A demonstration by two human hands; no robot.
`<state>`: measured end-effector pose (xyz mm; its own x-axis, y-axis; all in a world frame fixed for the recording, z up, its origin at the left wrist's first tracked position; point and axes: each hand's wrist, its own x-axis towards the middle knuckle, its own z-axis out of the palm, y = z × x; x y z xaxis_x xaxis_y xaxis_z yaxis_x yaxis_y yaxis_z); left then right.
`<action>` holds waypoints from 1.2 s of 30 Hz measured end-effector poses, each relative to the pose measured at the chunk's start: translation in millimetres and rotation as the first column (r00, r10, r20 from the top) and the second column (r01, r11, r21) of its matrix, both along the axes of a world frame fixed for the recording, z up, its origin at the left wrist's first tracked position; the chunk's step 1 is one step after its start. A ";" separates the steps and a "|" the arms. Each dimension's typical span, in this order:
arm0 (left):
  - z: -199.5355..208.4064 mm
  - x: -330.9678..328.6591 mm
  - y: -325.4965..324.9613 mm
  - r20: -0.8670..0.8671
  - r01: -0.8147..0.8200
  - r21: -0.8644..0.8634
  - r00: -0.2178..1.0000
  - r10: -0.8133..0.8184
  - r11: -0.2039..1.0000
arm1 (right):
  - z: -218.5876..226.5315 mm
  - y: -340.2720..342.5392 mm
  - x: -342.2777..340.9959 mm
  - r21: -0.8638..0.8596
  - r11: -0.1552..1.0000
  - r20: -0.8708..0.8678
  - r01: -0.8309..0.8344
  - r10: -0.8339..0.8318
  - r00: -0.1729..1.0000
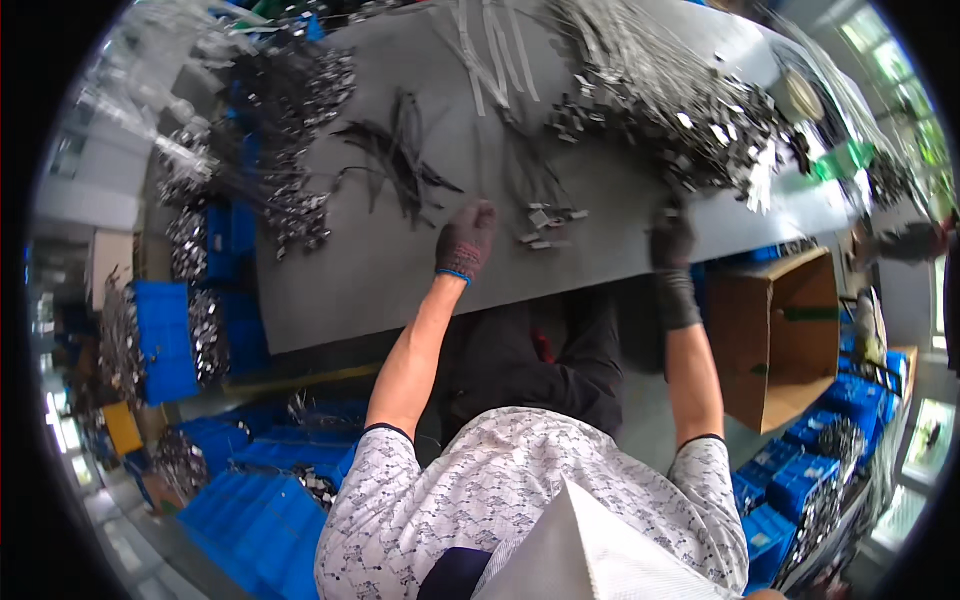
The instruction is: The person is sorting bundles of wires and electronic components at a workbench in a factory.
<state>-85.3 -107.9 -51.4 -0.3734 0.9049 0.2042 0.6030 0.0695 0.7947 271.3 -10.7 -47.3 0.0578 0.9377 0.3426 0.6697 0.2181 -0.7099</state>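
Dark strips (408, 168) loose at 11 o'clock on counter (340, 290). Left hand (467, 238), 12: curled, contents unclear. Small bunch (545, 217), 1: seemingly separated. Right hand (672, 238), 2: blurred, grip untellable. Above it, big heap (680, 120): much apparently left.

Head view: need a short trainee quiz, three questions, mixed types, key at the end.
1. What colour is the cuff edge at the wrist of the left hand? A) yellow B) blue C) white
2. True or false: the right hand is nearer than the left to the large bundle of pale strips.
3. Fill in: the open cardboard box stands to the person's ____.

Key: 1 B; 2 true; 3 right.
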 end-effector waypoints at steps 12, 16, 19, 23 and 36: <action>-59.8 -224.3 36.4 -0.512 -0.674 -0.315 0.713 0.479 0.668 | 68.5 126.9 39.0 0.237 0.945 0.607 0.225 -0.325 0.726; -56.1 -216.2 75.9 -0.526 -0.688 -0.347 0.706 0.475 0.638 | 60.4 106.5 50.6 0.258 0.962 0.601 0.092 -0.235 0.764; -35.6 -175.1 100.0 -0.441 -0.399 -0.434 0.876 0.196 0.807 | 56.5 80.1 61.7 0.199 0.965 0.695 0.170 -0.261 0.670; -54.2 -188.3 76.3 -0.369 -0.438 -0.090 0.849 0.379 0.894 | 73.1 40.6 20.0 0.140 0.976 0.656 0.169 -0.219 0.722; -72.8 -188.8 24.6 -0.578 -0.422 -0.395 0.804 0.136 0.816 | -17.0 10.6 17.7 -0.089 0.994 0.631 -0.060 0.103 0.769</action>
<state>-274.1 -83.3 -124.2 -0.5967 0.8024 0.0040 0.7881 0.5851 0.1911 289.0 -0.1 -64.3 -0.2294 0.9489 0.2169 0.9538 0.2635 -0.1442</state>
